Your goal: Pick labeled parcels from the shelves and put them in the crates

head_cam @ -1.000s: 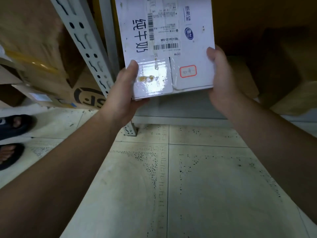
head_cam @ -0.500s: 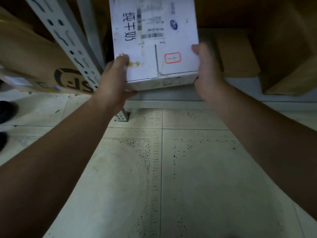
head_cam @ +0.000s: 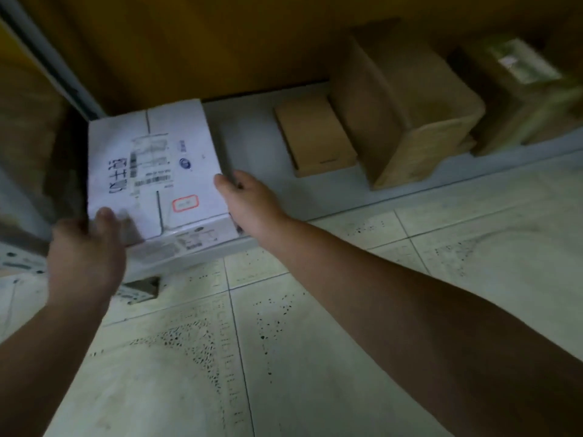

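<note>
A white parcel (head_cam: 176,171) with barcode labels, black characters and a red-framed sticker lies flat at the left end of the grey bottom shelf (head_cam: 252,143), its near end at the shelf's front edge. My left hand (head_cam: 85,257) grips its near left corner with the thumb on top, blurred by motion. My right hand (head_cam: 252,203) holds the right side near the front, fingers against the side face. No crate is in view.
To the right on the same shelf stand a small flat brown box (head_cam: 315,134), a taller brown box (head_cam: 407,99) and a taped parcel (head_cam: 517,89). A grey shelf upright (head_cam: 47,61) rises at the left above its foot (head_cam: 138,288). Pale tiled floor (head_cam: 315,342) lies below.
The white parcel, held up tilted in front of the shelf before, has come down onto the bottom shelf. Both hands stayed on it; my view has swung to the right.
</note>
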